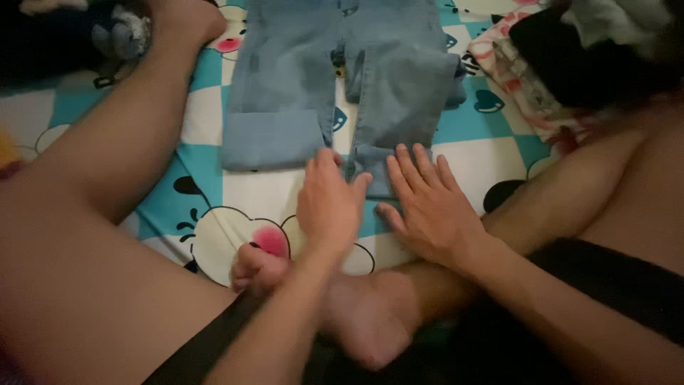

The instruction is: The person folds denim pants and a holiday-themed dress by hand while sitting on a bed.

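Neither grip has closed on anything: the left hand (329, 207) lies flat and open, fingertips on the hem of the light blue jeans (335, 78), and the right hand (427, 203) is spread wide just beside it, fingers on the other leg's cuff. Those jeans lie lengthwise on a bedsheet (484, 142) of turquoise and white checks with cartoon faces (pink cheeks, black outlines). Bare legs frame both sides, and a dark heap of clothes (591, 50) sits at the far right corner.

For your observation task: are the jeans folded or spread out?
Spread flat: the jeans show both legs side by side, cuffs turned up, on the bedsheet.
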